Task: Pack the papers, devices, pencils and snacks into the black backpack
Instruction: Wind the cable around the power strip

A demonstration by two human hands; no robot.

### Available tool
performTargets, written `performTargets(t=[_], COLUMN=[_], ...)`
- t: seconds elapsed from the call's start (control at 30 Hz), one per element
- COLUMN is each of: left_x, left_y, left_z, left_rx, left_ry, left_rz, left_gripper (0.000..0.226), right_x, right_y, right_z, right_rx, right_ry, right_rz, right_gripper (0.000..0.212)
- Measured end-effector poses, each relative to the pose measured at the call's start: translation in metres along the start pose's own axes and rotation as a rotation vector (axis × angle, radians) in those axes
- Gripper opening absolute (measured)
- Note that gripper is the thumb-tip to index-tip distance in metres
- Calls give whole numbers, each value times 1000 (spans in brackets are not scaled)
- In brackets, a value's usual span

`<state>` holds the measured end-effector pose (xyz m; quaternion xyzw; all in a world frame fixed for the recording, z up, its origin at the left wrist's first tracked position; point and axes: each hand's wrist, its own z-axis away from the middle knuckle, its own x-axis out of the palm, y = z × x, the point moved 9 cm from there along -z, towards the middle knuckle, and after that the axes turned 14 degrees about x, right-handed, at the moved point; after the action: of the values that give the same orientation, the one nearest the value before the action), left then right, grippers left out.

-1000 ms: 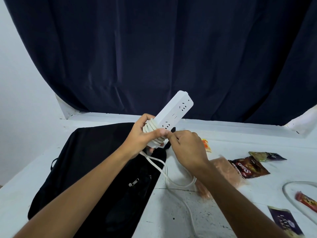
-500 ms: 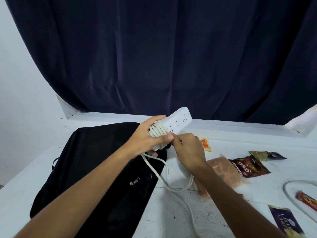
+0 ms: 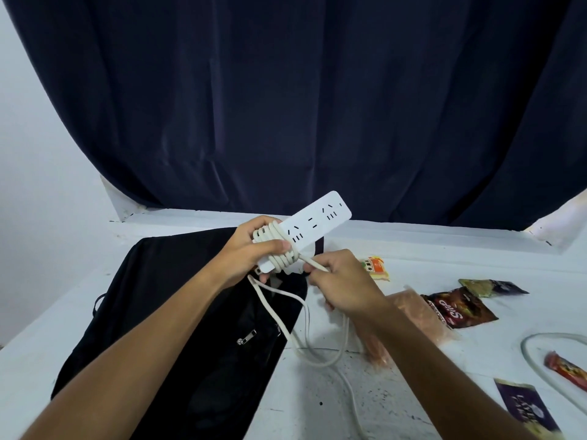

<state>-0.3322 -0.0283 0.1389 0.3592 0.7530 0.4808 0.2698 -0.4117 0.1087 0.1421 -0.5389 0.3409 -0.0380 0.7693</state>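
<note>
Gripping the power strip [image 3: 313, 227] above the backpack [image 3: 178, 328], my left hand [image 3: 254, 252] clamps its coiled end; right hand [image 3: 336, 285], at 4 o'clock, pinches the cord [image 3: 313, 263]. Snacks [image 3: 457, 306] lie at 3 o'clock on the table [image 3: 413, 262].

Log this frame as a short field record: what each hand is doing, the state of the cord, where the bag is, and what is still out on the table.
left hand: grips the white power strip at its wrapped end, above the table
right hand: pinches the white cord beside the coils
cord: several turns wound round the strip; the rest hangs in loose loops to the table
black backpack: lies flat on the white table, under the left hand
still out: snack packets right of the hands
packed contents: cannot tell
</note>
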Motion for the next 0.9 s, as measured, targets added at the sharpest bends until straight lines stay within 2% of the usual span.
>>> performTargets(t=[0.1, 0.13, 0.23, 0.3, 0.4, 0.47, 0.53, 0.6, 0.7, 0.8, 0.9], left_x=[-4, -6, -6, 1, 10, 17, 26, 31, 37, 42, 40], left_y=[7, 9, 11, 11, 9, 9, 12, 17, 24, 27, 30], left_z=[-2, -2, -3, -2, 5, 14, 23, 29, 32, 34, 35], left_rx=[21, 23, 21, -20, -123, -162, -152, -134, -114, -99, -71], left_ry=[-22, -24, -93, -210, -402, -496, -533, -532, -541, -549, -532], left_rz=[-159, -226, -405, -487, -560, -506, -345, -146, 59, 226, 344], left_gripper=[50, 49, 47, 43, 40, 42, 42, 39, 49, 60, 61], right_x=[15, 16, -2, -14, -20, -31, -45, -51, -44, -34, -30], right_y=[2, 1, -12, -23, -42, -52, -55, -49, -33, -16, 3], right_z=[8, 8, 1, 0, 2, -1, -7, -15, -27, -34, -40], right_rx=[96, 96, -63, -166, -331, -373, -336, -274, -184, -77, -53], right_ry=[-220, -241, -19, 123, 106, 92, 56, -72, -378, -684, -820], right_rz=[-48, -27, 295, 428, 468, 485, 452, 307, -39, -435, -603], right_gripper=[17, 17, 16, 19, 8, 22, 34, 37, 26, 39, 45])
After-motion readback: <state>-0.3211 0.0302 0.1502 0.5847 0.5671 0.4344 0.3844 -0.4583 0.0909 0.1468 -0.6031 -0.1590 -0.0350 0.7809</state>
